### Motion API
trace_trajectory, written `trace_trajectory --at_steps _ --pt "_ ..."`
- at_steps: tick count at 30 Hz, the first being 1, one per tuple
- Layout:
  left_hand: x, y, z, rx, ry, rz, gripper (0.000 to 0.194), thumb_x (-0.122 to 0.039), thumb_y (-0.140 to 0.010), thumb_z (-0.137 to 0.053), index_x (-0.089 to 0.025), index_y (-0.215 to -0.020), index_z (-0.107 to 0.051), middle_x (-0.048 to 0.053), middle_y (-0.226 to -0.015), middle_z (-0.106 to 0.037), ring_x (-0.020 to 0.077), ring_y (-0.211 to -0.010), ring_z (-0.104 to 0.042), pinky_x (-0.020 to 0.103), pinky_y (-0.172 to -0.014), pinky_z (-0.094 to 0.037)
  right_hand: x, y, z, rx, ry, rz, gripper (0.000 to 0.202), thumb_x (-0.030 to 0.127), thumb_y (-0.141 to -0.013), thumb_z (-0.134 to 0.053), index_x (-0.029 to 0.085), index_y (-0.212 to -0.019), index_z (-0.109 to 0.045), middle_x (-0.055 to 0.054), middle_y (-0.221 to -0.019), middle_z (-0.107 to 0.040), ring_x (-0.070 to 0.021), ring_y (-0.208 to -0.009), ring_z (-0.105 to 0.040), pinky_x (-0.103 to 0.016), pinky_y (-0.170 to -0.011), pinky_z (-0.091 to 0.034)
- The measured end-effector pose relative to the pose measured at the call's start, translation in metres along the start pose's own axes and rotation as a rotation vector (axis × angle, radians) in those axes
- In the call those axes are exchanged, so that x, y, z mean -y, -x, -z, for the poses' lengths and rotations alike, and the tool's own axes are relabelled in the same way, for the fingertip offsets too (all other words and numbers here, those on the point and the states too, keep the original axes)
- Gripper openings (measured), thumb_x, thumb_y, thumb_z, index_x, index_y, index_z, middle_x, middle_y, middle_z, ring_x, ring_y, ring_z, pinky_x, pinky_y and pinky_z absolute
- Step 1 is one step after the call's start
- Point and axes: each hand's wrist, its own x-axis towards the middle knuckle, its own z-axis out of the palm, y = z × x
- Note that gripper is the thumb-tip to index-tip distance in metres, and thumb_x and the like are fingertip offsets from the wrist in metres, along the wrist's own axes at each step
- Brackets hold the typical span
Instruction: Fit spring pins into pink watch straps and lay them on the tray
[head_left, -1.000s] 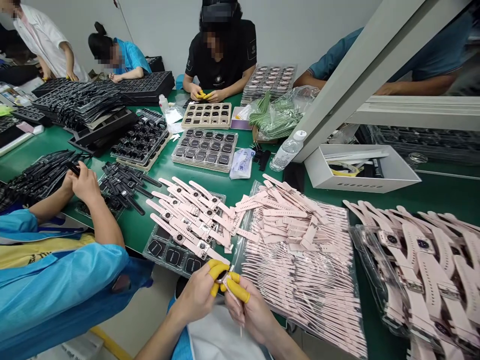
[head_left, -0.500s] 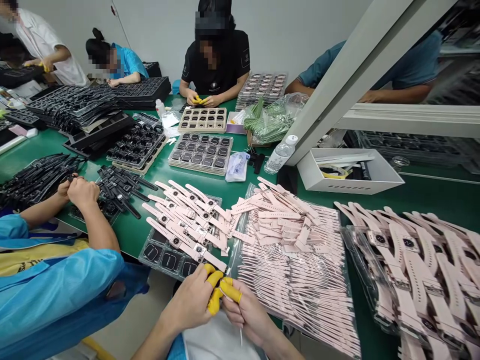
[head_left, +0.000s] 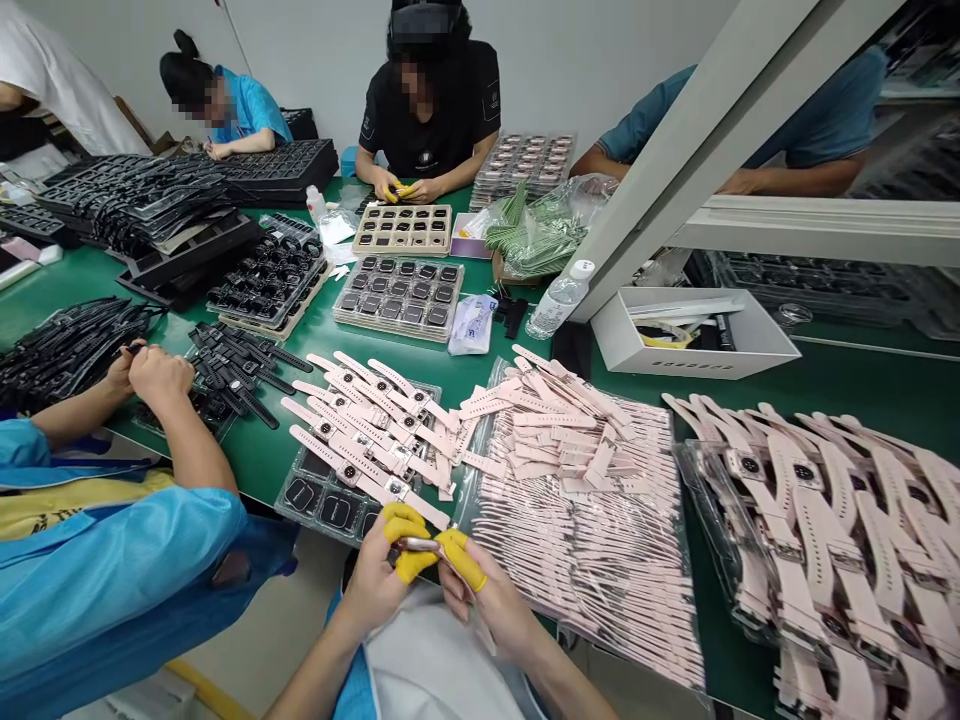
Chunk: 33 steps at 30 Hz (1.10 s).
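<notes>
My left hand (head_left: 379,578), with yellow finger cots on its fingertips, grips a watch case (head_left: 418,545) whose thin metallic edge faces up. Close against it, my right hand (head_left: 491,592) is closed on a pale pink watch strap (head_left: 484,632), partly hidden by the fingers and hanging below them. The right thumb, also in a yellow cot, meets the end of the watch case. Just beyond my hands, a clear tray (head_left: 328,513) with dark square watch faces carries several pink-strapped watches (head_left: 367,425).
Loose pink straps (head_left: 555,430) lie over a bagged sheet of straps (head_left: 585,570). More pink watches (head_left: 817,530) are heaped at right. A bottle (head_left: 561,300) and a white box (head_left: 694,345) stand behind. A co-worker's hands (head_left: 161,378) work at left beside black straps (head_left: 67,350).
My hands have shifted slightly left and the watch case has turned so that its metallic edge shows. The strap hangs less plainly in view. The whole view has moved slightly.
</notes>
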Motion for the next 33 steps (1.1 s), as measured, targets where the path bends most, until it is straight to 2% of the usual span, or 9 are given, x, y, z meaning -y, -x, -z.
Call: trace_trajectory --at_steps 5,9,11,13,15,18,20,28,33 --pt "0.003 -0.003 0.001 -0.281 0.372 0.084 0.031 -0.044 -0.096 -0.072 -0.017 -0.109 -0.063 0.01 -0.105 -0.077 0.0203 -0.083 -0.077 0.034 -0.077 -0.064 0.01 0.004 0.001 0.138 0.097 -0.158 0.057 0.077 -0.086 -0.066 0.02 -0.089 -0.056 0.01 -0.062 -0.037 -0.0052 -0.047 -0.018 -0.023 -0.046 -0.013" --pt "-0.006 -0.017 0.027 -0.612 0.451 0.102 0.038 -0.044 -0.089 -0.08 -0.018 -0.101 -0.055 0.009 -0.104 -0.078 0.0174 -0.072 -0.077 0.029 -0.068 -0.064 0.019 0.007 0.01 0.184 0.27 -0.145 0.055 0.075 -0.091 -0.061 0.02 -0.09 -0.06 0.009 -0.059 -0.037 -0.0072 -0.048 -0.021 -0.025 -0.045 -0.014" --pt "-0.011 -0.022 0.039 -0.684 0.418 0.104 0.04 -0.046 -0.087 -0.081 -0.019 -0.101 -0.055 0.009 -0.105 -0.078 0.0164 -0.068 -0.076 0.028 -0.064 -0.064 0.021 0.008 0.015 0.155 0.309 -0.112 0.054 0.074 -0.091 -0.061 0.02 -0.088 -0.059 0.008 -0.059 -0.042 -0.0072 -0.047 -0.025 -0.025 -0.045 -0.017" --pt "-0.015 -0.022 0.042 -0.579 0.328 0.161 0.036 -0.045 -0.091 -0.077 -0.017 -0.107 -0.06 0.011 -0.107 -0.079 0.0157 -0.062 -0.074 0.027 -0.058 -0.062 0.022 0.009 0.016 0.092 0.307 -0.05 0.053 0.074 -0.09 -0.065 0.021 -0.087 -0.056 0.006 -0.064 -0.05 -0.0067 -0.045 -0.032 -0.025 -0.045 -0.021" --pt "-0.016 -0.017 0.036 -0.304 0.188 0.227 0.03 -0.038 -0.096 -0.069 -0.015 -0.116 -0.066 0.013 -0.107 -0.079 0.0166 -0.064 -0.074 0.027 -0.058 -0.062 0.021 0.009 0.013 0.039 0.269 0.025 0.052 0.072 -0.089 -0.067 0.022 -0.087 -0.053 0.005 -0.068 -0.057 -0.0072 -0.045 -0.039 -0.025 -0.048 -0.027" --pt "-0.013 -0.006 0.015 0.079 -0.098 0.122 0.035 -0.016 -0.096 -0.056 -0.017 -0.129 -0.068 0.012 -0.117 -0.077 0.0226 -0.097 -0.077 0.036 -0.086 -0.065 0.018 0.009 0.003 0.042 0.233 0.082 0.048 0.068 -0.094 -0.063 0.021 -0.087 -0.054 0.003 -0.067 -0.06 -0.0089 -0.048 -0.043 -0.026 -0.051 -0.033" --pt "-0.009 -0.001 0.004 0.199 -0.265 -0.02 0.051 -0.006 -0.09 -0.05 -0.018 -0.136 -0.066 0.012 -0.13 -0.072 0.0252 -0.119 -0.07 0.041 -0.104 -0.059 0.014 0.009 -0.003 0.052 0.235 0.084 0.048 0.067 -0.095 -0.062 0.021 -0.086 -0.055 0.004 -0.062 -0.057 -0.0093 -0.047 -0.043 -0.026 -0.051 -0.033" --pt "-0.013 -0.004 0.008 0.353 -0.45 -0.141 0.06 -0.002 -0.089 -0.043 -0.021 -0.143 -0.059 0.013 -0.13 -0.065 0.0235 -0.119 -0.066 0.038 -0.102 -0.058 0.006 0.011 -0.006 0.031 0.045 -0.033 0.05 0.068 -0.084 -0.074 0.021 -0.083 -0.056 0.01 -0.048 -0.043 -0.0076 -0.042 -0.027 -0.024 -0.044 -0.023" --pt "-0.009 -0.001 0.004 0.287 -0.422 -0.163 0.062 -0.001 -0.088 -0.043 -0.02 -0.146 -0.054 0.014 -0.131 -0.064 0.0253 -0.123 -0.064 0.04 -0.105 -0.057 0.003 0.009 -0.01 0.006 -0.12 -0.04 0.049 0.062 -0.082 -0.079 0.022 -0.078 -0.051 0.01 -0.048 -0.041 -0.0056 -0.041 -0.021 -0.022 -0.043 -0.02"
